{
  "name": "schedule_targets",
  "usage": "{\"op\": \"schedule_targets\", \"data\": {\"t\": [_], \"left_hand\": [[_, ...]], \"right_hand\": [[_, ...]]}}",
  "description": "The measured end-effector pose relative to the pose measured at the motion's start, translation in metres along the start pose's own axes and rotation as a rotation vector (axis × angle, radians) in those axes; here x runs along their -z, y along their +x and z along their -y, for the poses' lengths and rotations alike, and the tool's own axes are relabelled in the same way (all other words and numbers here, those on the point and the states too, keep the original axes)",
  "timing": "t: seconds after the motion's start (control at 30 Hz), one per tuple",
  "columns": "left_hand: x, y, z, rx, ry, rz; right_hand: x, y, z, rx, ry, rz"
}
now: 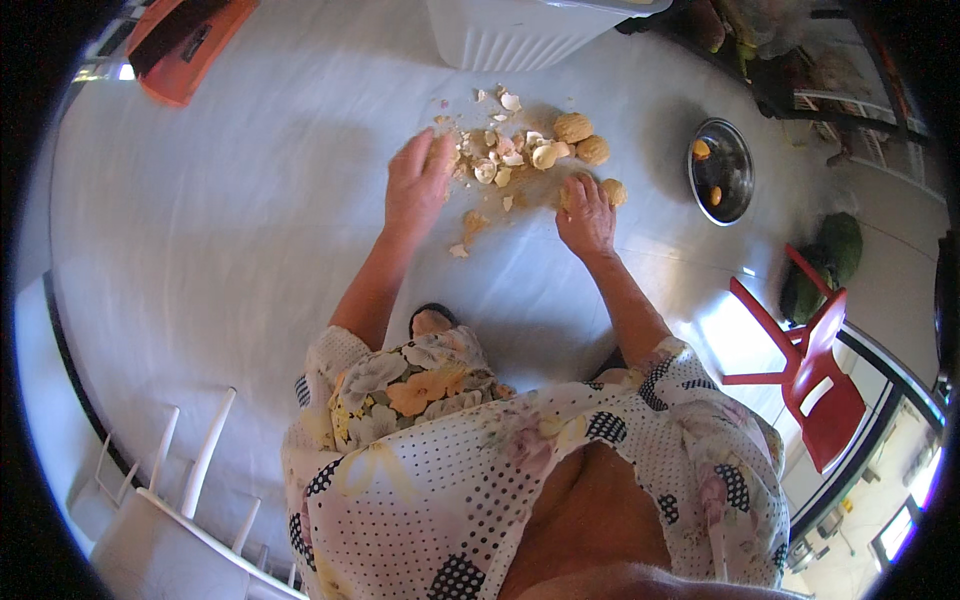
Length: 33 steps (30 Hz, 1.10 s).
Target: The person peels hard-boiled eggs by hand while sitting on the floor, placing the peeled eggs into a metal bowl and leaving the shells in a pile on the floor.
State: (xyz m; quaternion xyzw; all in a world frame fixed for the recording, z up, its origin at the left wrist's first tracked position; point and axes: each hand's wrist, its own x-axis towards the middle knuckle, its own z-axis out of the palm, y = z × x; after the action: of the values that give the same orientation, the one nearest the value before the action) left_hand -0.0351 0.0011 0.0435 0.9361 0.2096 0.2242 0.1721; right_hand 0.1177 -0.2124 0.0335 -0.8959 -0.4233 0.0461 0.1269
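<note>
My left hand (pixel 420 180) is blurred at the left edge of a pile of broken pale shell pieces (pixel 504 154) on the floor. Its fingers point down, and a tan bit shows beside them; what they hold is hidden. My right hand (pixel 586 217) curls over a tan-crusted lump (pixel 565 198), mostly covered by the fingers. Touching or close to those fingers is another rough, egg-sized lump (pixel 614 192). Two more, an upper lump (pixel 573 127) and a lower lump (pixel 593 150), lie together at the pile's right end. Tan crumbs (pixel 474 223) are scattered nearer me.
A steel bowl (pixel 739 206) at right holds two orange-brown, egg-like pieces. Beyond the pile stands a white ribbed plastic bin (pixel 517 37). A red chair (pixel 825 390) lies or stands at right, white furniture legs (pixel 206 454) at lower left, an orange object (pixel 184 67) at upper left.
</note>
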Motion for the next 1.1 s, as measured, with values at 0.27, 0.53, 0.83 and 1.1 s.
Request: {"op": "schedule_targets", "data": {"t": [0.27,0.53,0.83,1.1], "left_hand": [[-0.034,-0.019,0.028,0.158,-0.234,0.178],[0.005,0.001,-0.009,0.220,-0.339,-0.140],[-0.033,-0.011,0.026,0.198,-0.057,0.120],[-0.041,-0.017,0.005,0.120,-0.327,0.193]], "right_hand": [[-0.008,-0.001,-0.016,0.058,0.243,0.064],[0.017,0.021,0.013,-0.009,0.394,-0.192],[-0.022,0.010,-0.018,0.028,0.299,-0.102],[-0.009,0.015,0.005,-0.204,0.602,0.177]]}}
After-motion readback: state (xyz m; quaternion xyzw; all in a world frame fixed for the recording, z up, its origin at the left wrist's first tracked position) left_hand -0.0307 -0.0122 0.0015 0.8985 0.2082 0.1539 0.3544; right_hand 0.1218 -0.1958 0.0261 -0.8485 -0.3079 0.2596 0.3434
